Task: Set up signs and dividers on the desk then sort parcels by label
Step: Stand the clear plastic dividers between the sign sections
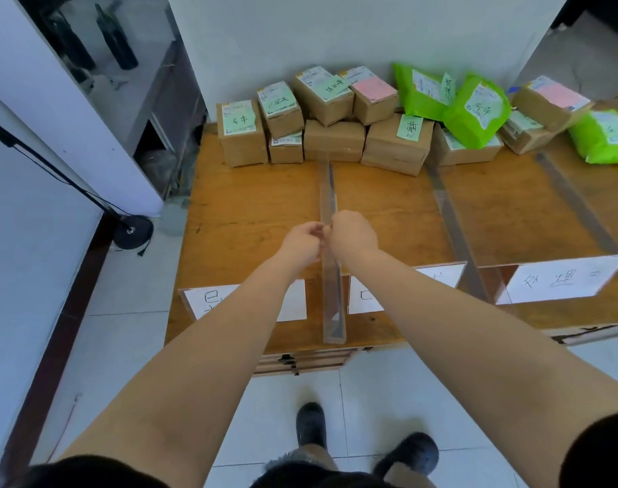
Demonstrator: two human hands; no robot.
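Both hands meet at the middle of the clear divider [330, 262]: the left hand [302, 243] and right hand [353, 237] pinch it from each side. Its long axis runs straight away from them toward the parcels [335, 114].

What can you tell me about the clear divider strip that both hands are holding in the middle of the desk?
The clear divider strip looks like transparent plastic, long and narrow, with an angled profile visible at its near end. It lies on the wooden desk, running from the front edge back toward the stacked parcels, between two white paper signs. The left hand and right hand grip it from either side around its middle.
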